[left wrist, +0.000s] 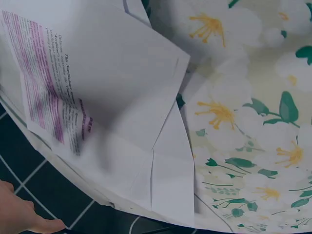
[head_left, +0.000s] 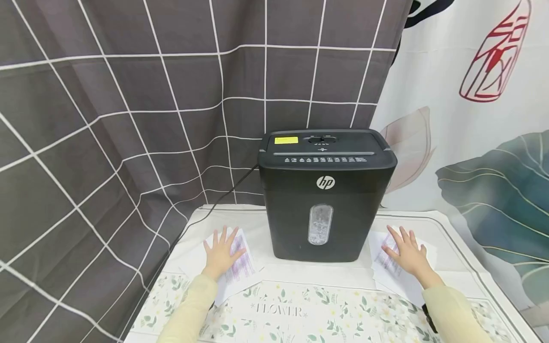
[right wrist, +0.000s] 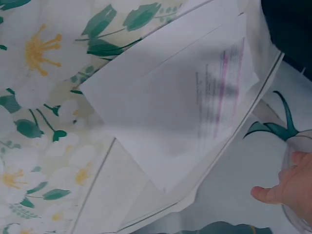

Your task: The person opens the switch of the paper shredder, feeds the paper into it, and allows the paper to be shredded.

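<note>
Shredder [head_left: 287, 214], papers [head_left: 246, 267] on flowered table [head_left: 315, 309]

Head view high, facing forward and down; wrist views close over papers [left wrist: 124, 80], sharing the flowered tablecloth [head_left: 317, 317].

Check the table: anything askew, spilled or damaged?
Slightly askew: left papers and right papers, either side of the shredder, lie fanned with edges unaligned. Shredder stands upright; no spill or damage visible.
</note>
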`<state>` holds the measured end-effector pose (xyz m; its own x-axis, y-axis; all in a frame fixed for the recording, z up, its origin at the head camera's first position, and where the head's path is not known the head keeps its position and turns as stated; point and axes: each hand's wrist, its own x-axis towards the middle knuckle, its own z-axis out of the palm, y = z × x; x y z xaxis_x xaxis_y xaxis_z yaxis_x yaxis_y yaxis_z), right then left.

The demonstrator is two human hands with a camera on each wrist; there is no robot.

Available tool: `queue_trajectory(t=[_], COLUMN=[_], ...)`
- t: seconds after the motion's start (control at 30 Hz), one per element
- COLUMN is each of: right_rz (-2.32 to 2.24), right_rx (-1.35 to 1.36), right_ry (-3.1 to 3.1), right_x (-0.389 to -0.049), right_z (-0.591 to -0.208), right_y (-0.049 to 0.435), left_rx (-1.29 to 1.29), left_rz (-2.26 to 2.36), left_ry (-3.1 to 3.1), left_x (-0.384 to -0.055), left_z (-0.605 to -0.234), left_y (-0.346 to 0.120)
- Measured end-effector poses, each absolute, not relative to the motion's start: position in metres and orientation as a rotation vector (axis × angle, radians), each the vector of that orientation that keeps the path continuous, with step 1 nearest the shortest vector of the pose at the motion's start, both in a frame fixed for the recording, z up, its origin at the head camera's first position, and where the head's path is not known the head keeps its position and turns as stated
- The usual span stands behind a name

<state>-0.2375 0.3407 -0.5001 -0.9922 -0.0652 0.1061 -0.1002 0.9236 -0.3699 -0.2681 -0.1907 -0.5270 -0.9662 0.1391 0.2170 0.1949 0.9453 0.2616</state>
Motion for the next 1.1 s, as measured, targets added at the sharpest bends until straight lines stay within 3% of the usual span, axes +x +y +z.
queue_trajectory(t=[0.73, 1.1], right_rz=[0.676, 0.864], right_rx=[0.318, 0.451], right_ry=[-2.661, -2.336], right_x=[-0.237, -0.241], right_z=[-0.476, -0.444], right_y=[0.318, 0.306], left_rx=[-0.412, -0.493], left_rz=[-0.426, -0.548], left_ry=[-2.761, -2.586], left_x=[-0.251, -0.246], left_z=[-0.509, -0.471], left_y=[-0.179, -0.153])
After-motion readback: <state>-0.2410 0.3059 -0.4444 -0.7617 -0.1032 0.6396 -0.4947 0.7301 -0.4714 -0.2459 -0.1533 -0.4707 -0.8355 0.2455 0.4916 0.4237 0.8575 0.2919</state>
